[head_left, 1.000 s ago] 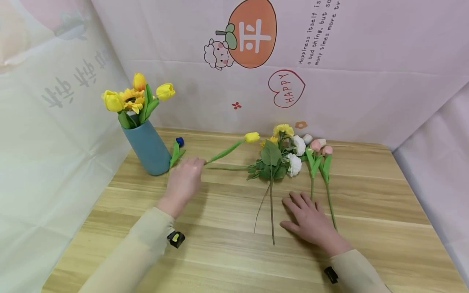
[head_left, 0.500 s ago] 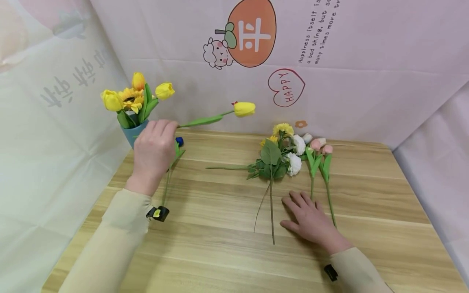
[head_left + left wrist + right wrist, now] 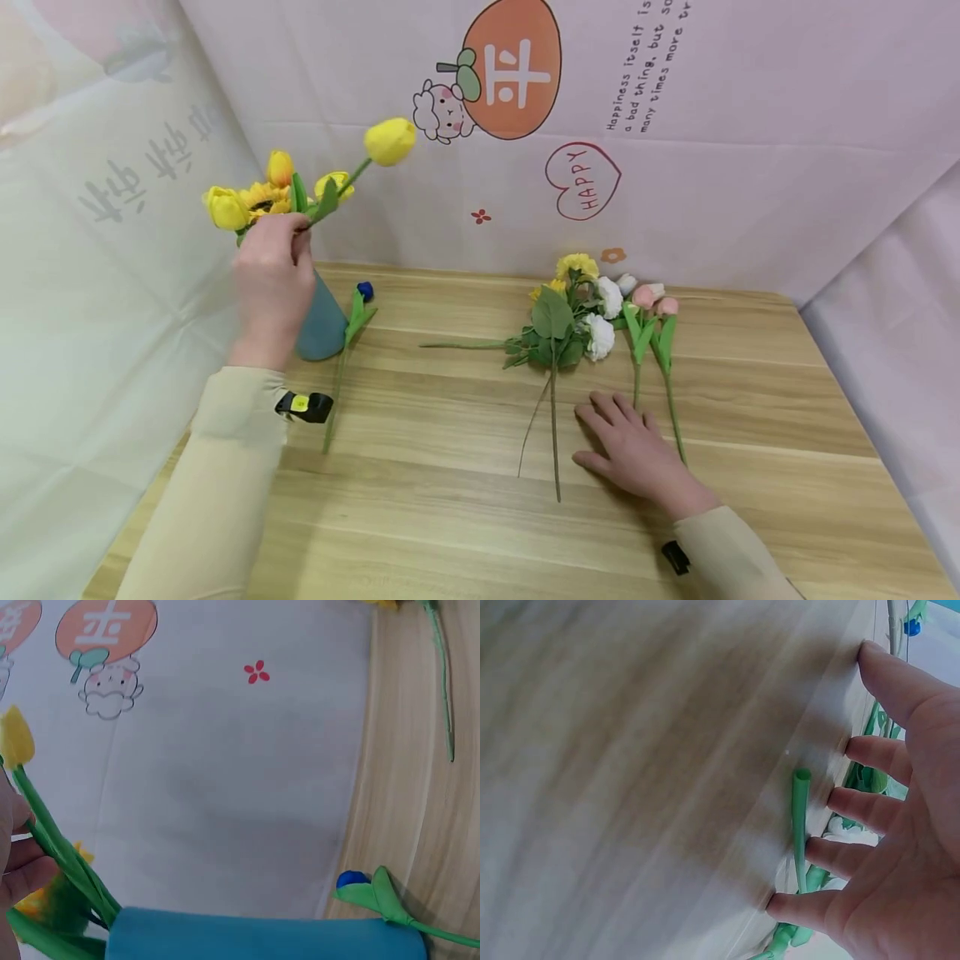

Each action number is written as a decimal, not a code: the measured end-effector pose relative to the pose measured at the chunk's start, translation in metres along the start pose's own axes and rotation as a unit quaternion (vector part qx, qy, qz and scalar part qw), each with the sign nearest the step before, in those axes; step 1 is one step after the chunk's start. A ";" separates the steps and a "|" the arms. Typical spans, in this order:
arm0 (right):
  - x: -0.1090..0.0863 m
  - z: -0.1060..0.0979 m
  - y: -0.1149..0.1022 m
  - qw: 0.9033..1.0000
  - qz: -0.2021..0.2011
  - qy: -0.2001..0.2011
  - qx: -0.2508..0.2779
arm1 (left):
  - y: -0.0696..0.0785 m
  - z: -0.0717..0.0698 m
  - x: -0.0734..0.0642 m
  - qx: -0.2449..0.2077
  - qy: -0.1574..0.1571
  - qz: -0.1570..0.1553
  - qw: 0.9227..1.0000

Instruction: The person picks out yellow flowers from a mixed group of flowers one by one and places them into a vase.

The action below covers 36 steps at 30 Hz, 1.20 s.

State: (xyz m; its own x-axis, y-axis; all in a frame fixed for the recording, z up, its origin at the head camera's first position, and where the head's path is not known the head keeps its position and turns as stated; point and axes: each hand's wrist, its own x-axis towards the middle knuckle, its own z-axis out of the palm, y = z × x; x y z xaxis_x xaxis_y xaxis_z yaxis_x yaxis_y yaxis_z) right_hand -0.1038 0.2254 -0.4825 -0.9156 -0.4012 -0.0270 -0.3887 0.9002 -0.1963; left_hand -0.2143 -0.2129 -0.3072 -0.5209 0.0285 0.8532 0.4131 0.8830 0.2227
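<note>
My left hand [image 3: 272, 279] pinches the stem of a yellow tulip [image 3: 390, 142] just over the mouth of a blue vase [image 3: 322, 323]. The tulip's bloom leans up and to the right. In the vase stand more yellow tulips [image 3: 225, 208], an orange-yellow tulip [image 3: 281, 167] and a sunflower [image 3: 258, 198]. The hand covers the vase's mouth in the head view; the left wrist view shows the vase's side [image 3: 262, 937] with green stems entering it. My right hand [image 3: 633, 454] rests with spread fingertips on the table, beside the stems of pink tulips [image 3: 643, 297].
A blue flower [image 3: 364, 291] with green leaves lies just right of the vase. At the table's [image 3: 450, 517] middle right lies a pile with white flowers [image 3: 600, 337], yellow flowers [image 3: 577, 267] and leafy stems [image 3: 552, 314]. A printed cloth [image 3: 735, 200] hangs behind.
My left hand has lifted the yellow tulip off the table and carried it left and up to the vase, its bloom now tilted upward. The right hand has stayed in place.
</note>
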 end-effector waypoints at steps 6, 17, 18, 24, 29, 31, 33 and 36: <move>0.000 -0.003 -0.002 1.000 0.002 -0.007 0.001 | -0.022 0.000 -0.004 -0.012 -0.006 -0.073 0.997; 0.003 -0.006 -0.008 1.000 0.012 -0.006 -0.012 | -0.049 -0.003 -0.025 0.045 -0.027 -0.133 0.990; 0.004 -0.006 -0.009 1.000 0.013 -0.001 -0.015 | -0.050 -0.002 -0.026 0.052 -0.026 -0.130 0.990; 0.007 -0.009 -0.016 0.999 -0.005 0.051 -0.005 | -0.054 0.002 -0.037 0.070 -0.034 -0.121 0.990; 0.012 -0.009 -0.024 0.997 -0.017 0.075 0.015 | -0.052 0.005 -0.053 0.029 -0.055 -0.220 0.974; 0.014 -0.007 -0.026 0.997 -0.012 0.076 0.020 | -0.049 0.008 -0.060 0.015 -0.044 -0.241 0.970; 0.017 -0.004 -0.029 0.997 -0.005 0.076 0.023 | -0.045 0.012 -0.068 0.013 -0.042 -0.235 0.971; 0.021 -0.001 -0.034 0.997 0.011 0.075 0.026 | -0.036 0.021 -0.081 0.014 -0.058 -0.195 0.979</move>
State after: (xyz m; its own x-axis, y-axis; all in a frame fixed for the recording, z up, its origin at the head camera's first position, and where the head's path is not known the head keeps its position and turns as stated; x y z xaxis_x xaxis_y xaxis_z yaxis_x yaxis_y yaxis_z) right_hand -0.1098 0.1872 -0.4750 -0.9301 -0.3490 0.1145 -0.3670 0.8968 -0.2470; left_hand -0.2027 -0.2369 -0.3942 -0.7170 -0.2610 0.6463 0.1463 0.8503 0.5056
